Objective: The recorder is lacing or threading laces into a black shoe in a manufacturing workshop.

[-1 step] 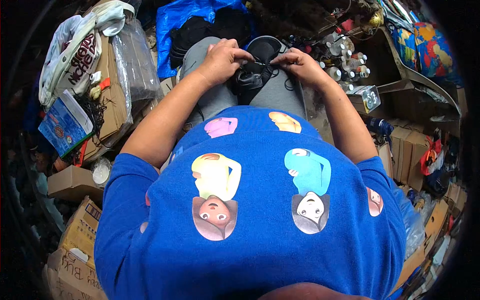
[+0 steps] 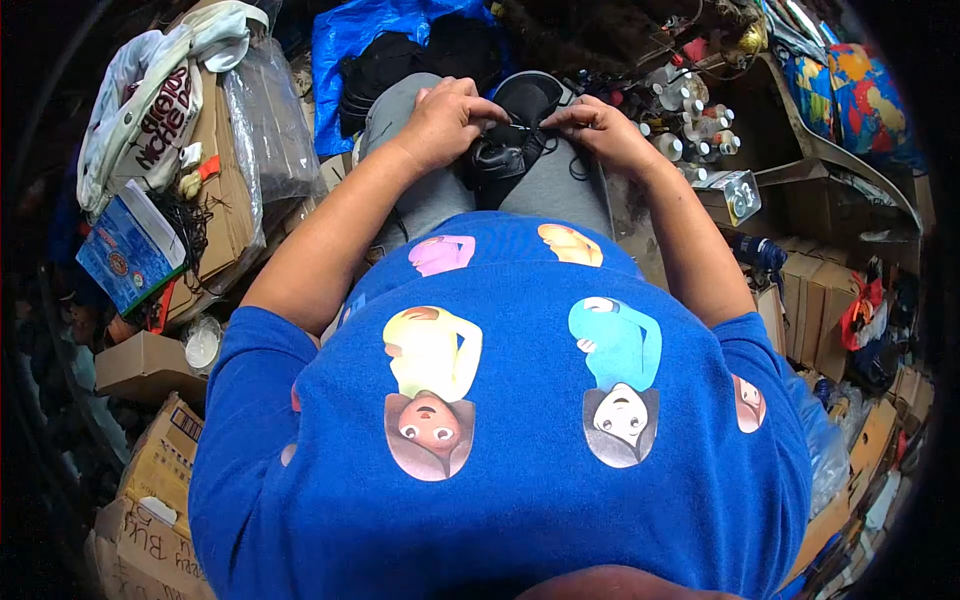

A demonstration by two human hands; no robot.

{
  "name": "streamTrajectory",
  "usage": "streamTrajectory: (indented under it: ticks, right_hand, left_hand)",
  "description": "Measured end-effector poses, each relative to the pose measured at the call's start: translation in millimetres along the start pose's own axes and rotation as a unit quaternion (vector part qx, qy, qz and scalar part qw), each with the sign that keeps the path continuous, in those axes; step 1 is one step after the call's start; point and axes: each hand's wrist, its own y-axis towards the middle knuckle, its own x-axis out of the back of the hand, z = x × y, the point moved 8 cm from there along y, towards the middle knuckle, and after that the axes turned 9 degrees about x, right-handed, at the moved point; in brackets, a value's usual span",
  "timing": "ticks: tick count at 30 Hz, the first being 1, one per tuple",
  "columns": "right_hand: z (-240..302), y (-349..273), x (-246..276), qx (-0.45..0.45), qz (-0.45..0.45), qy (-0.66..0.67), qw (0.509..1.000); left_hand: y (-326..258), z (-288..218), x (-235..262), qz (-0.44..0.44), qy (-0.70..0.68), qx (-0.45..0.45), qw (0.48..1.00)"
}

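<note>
A black soft piece (image 2: pixel 528 98) with a rounded, light-edged end lies across my grey-trousered thighs; its exact kind is unclear. Nearer my belly, a shiny black bunched part (image 2: pixel 500 157) joins or overlaps it. My left hand (image 2: pixel 450 118) comes in from the left, thumb and finger pinched at its left edge. From the other side, my right hand (image 2: pixel 597 132) is closed too, its fingertips pinching the right edge. A thin, bright sliver shows between the fingertips, too small to name. Black cord (image 2: pixel 578 165) hangs loose below my right fingers.
Several black pieces (image 2: pixel 385 75) are piled on a blue plastic sheet (image 2: pixel 328 75) beyond my left knee. Small clear bottles (image 2: pixel 690 115) with white caps stand at right. Flattened cardboard (image 2: pixel 225 190) and a white cloth bag (image 2: pixel 150 110) lie left, cardboard boxes (image 2: pixel 815 300) right.
</note>
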Motion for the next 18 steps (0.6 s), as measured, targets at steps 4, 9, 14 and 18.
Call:
streamTrajectory:
  ticks: [4,9,14,18]
  right_hand:
    - [0.9,4.3,1.5,-0.007,0.01,0.007,1.0]
    - [-0.1,6.1,1.3,0.008,0.019,0.013,1.0]
    - [1.0,4.4,0.4,0.001,0.017,0.012,1.0]
    - [3.7,3.5,-0.4,0.009,0.015,0.008,1.0]
  left_hand:
    - [2.8,-0.2,0.7,0.001,-0.004,-0.006,1.0]
    - [6.7,4.6,-2.1,0.032,-0.013,0.016,0.999]
    - [4.8,7.1,-3.0,0.047,-0.041,0.019,0.998]
    - [1.5,0.5,2.7,0.002,-0.033,-0.025,0.999]
